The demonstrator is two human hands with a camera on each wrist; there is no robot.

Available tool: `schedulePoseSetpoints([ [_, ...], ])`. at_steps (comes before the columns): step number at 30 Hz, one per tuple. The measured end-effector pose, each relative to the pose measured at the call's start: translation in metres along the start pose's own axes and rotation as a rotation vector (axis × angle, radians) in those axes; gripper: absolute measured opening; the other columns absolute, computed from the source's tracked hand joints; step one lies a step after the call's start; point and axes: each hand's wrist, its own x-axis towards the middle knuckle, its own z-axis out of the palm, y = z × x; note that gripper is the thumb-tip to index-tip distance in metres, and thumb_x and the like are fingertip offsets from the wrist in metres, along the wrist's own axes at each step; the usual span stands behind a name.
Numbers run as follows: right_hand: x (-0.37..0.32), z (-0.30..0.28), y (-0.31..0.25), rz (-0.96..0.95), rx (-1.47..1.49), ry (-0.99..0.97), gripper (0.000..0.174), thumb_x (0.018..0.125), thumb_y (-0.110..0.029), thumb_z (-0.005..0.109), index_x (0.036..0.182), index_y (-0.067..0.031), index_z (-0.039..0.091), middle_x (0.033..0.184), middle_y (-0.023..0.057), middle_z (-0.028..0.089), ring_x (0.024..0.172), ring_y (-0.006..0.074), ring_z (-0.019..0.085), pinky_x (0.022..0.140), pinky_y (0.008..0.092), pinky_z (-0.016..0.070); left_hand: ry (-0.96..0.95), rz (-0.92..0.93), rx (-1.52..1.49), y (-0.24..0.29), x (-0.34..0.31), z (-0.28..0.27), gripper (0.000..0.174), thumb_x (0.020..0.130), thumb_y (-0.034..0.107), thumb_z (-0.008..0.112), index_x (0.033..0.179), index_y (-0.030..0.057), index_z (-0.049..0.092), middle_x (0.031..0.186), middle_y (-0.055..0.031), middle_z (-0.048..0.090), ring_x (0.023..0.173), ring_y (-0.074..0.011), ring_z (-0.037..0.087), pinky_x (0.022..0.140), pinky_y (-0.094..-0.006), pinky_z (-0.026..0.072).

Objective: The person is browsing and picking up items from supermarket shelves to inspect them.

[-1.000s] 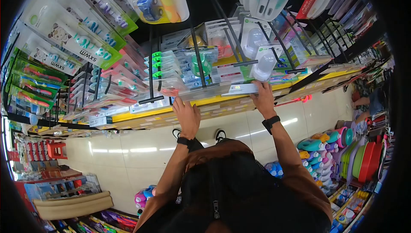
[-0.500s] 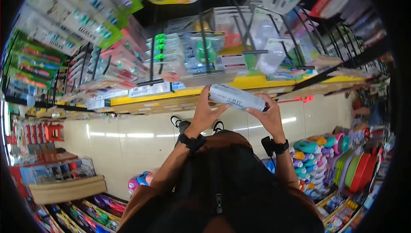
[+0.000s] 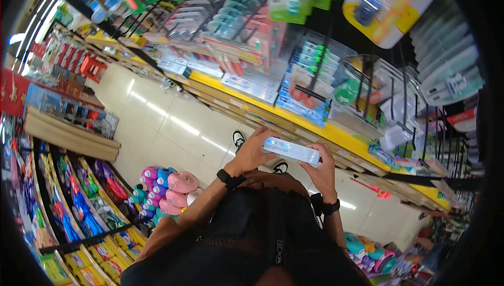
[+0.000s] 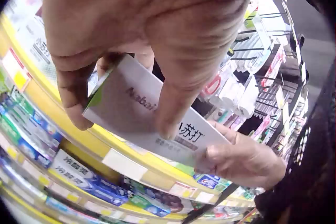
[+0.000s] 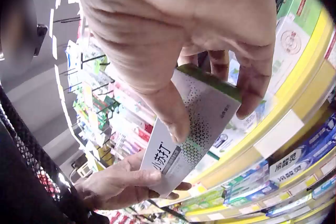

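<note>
Both hands hold a white toothpaste box (image 3: 292,151) between them, in front of the body and over the aisle floor. My left hand (image 3: 253,153) grips one end, its thumb lying across the printed face in the left wrist view. The other end is in my right hand (image 3: 321,169). In the right wrist view, my right thumb presses on the dotted face of the toothpaste box (image 5: 205,121), near its green end. Dark Chinese lettering shows on the same face.
A shelf with a yellow edge (image 3: 299,117) runs along the front, with packaged toothbrushes (image 3: 241,13) hanging on hooks above. Coloured bottles (image 3: 163,189) stand on the floor at lower left. Behind them is a sloped rack of packets (image 3: 84,199). A red stool (image 3: 93,68) stands farther off.
My right hand took the toothpaste box from the shelf edge, and my left hand left the shelf to grip it too. The box came back towards the body while the head view turned left.
</note>
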Motion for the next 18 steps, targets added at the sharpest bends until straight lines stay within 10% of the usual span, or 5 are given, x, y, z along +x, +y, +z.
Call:
schedulePoseSetpoints([
  [13, 0.059, 0.120, -0.040, -0.028, -0.003, -0.149, 0.048, 0.082, -0.007, 0.086, 0.125, -0.0036, 0.067, 0.122, 0.0159, 0.068, 0.115, 0.0384, 0.066, 0.099, 0.0453, 0.0534, 0.139, -0.088, 0.456, -0.069, -0.007, -0.108, 0.056, 0.076, 0.010, 0.090, 0.129, 0.0170, 0.073, 0.128, -0.0093, 0.066, 0.123, -0.0398, 0.058, 0.104, -0.0487, 0.0553],
  [18, 0.095, 0.190, -0.058, -0.110, -0.078, -0.074, 0.062, 0.092, -0.008, 0.078, 0.149, -0.0026, 0.053, 0.136, 0.0205, 0.062, 0.122, 0.0363, 0.066, 0.101, 0.0435, 0.0573, 0.298, 0.036, 0.480, -0.120, 0.015, -0.198, 0.051, 0.074, 0.007, 0.090, 0.123, 0.0165, 0.075, 0.123, -0.0091, 0.068, 0.116, -0.0390, 0.060, 0.101, -0.0479, 0.0542],
])
